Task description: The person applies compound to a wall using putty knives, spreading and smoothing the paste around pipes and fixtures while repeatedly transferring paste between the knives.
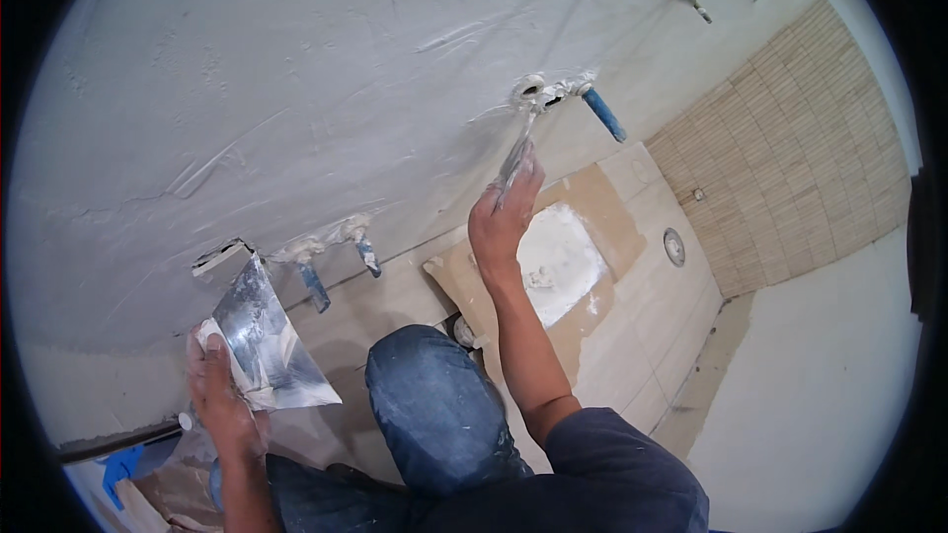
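Note:
My left hand (215, 383) is closed on the white-smeared handle side of a wide steel plastering trowel (265, 336), whose shiny blade carries some white plaster. The blade's upper corner is close to a rectangular wall opening (223, 258). In my right hand (504, 222) is a narrow putty knife (516, 156), gripped with its tip up against the wall. That tip is just below a round pipe opening (530, 89) ringed with wet plaster. Beside it a blue pipe plug (603, 115) sticks out of the wall (296, 69).
Two more blue plugs (314, 287) jut from the wall near the trowel. Cardboard (617, 207) on the tiled floor bears a white plaster heap (558, 262). A round drain (674, 247) lies near the beige tiled wall (790, 138). My bent knee (434, 405) is between my arms.

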`<state>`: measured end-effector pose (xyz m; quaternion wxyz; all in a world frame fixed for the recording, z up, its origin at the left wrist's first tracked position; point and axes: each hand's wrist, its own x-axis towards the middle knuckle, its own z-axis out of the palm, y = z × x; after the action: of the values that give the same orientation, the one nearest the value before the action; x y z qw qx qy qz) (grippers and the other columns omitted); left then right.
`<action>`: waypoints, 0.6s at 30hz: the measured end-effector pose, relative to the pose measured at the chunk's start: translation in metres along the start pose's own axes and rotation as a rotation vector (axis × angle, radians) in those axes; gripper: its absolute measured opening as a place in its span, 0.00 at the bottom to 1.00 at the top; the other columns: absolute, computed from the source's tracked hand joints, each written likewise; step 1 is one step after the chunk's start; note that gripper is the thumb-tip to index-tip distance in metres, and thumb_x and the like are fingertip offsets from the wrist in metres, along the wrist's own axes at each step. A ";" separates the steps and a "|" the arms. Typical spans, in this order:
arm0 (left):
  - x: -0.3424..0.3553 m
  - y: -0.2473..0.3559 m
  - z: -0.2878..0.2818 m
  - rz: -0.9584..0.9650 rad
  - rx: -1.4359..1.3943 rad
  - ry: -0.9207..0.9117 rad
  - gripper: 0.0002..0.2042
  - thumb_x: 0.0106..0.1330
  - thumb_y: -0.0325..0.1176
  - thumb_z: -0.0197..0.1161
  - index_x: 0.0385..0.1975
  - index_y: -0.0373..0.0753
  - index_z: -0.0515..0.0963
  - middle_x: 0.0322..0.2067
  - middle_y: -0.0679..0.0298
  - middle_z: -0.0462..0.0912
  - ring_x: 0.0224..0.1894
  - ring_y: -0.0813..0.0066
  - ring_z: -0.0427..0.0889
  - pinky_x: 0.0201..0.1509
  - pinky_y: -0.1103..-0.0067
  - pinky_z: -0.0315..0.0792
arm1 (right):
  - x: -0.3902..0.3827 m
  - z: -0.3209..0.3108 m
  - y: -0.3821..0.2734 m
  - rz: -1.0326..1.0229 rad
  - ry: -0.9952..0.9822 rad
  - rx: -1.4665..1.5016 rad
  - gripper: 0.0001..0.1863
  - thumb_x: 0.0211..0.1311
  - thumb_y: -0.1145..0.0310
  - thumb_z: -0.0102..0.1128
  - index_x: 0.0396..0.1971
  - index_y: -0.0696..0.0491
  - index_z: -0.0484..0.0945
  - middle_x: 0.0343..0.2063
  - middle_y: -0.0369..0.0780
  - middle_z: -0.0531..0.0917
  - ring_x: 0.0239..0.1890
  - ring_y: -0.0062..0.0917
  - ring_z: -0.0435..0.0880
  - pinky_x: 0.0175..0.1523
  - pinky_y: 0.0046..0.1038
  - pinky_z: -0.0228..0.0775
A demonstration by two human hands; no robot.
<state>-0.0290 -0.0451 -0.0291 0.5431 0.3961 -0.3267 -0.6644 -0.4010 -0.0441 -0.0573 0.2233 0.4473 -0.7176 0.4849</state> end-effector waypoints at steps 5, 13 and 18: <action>-0.003 0.004 0.010 -0.033 0.027 0.027 0.19 0.72 0.35 0.54 0.58 0.33 0.67 0.50 0.58 0.77 0.49 0.69 0.79 0.53 0.72 0.74 | 0.012 0.006 0.013 -0.004 0.000 -0.126 0.37 0.48 0.85 0.47 0.65 0.66 0.55 0.57 0.56 0.63 0.58 0.52 0.64 0.63 0.42 0.58; -0.007 0.006 0.022 -0.008 0.044 0.148 0.15 0.71 0.32 0.53 0.52 0.31 0.70 0.41 0.62 0.78 0.42 0.76 0.78 0.47 0.78 0.73 | 0.006 0.043 0.002 0.044 -0.030 -0.335 0.41 0.50 0.83 0.52 0.67 0.65 0.49 0.61 0.58 0.58 0.59 0.53 0.63 0.59 0.43 0.64; -0.007 0.006 0.024 -0.012 0.004 0.064 0.15 0.71 0.33 0.53 0.53 0.31 0.69 0.42 0.62 0.77 0.43 0.76 0.78 0.48 0.78 0.73 | -0.019 0.039 0.001 0.054 -0.176 -0.303 0.40 0.50 0.83 0.52 0.66 0.67 0.48 0.62 0.59 0.56 0.60 0.54 0.61 0.62 0.44 0.61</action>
<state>-0.0463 -0.0395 -0.0113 0.5483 0.4203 -0.3080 -0.6541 -0.3882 -0.0710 -0.0894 0.2112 0.4301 -0.8109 0.3359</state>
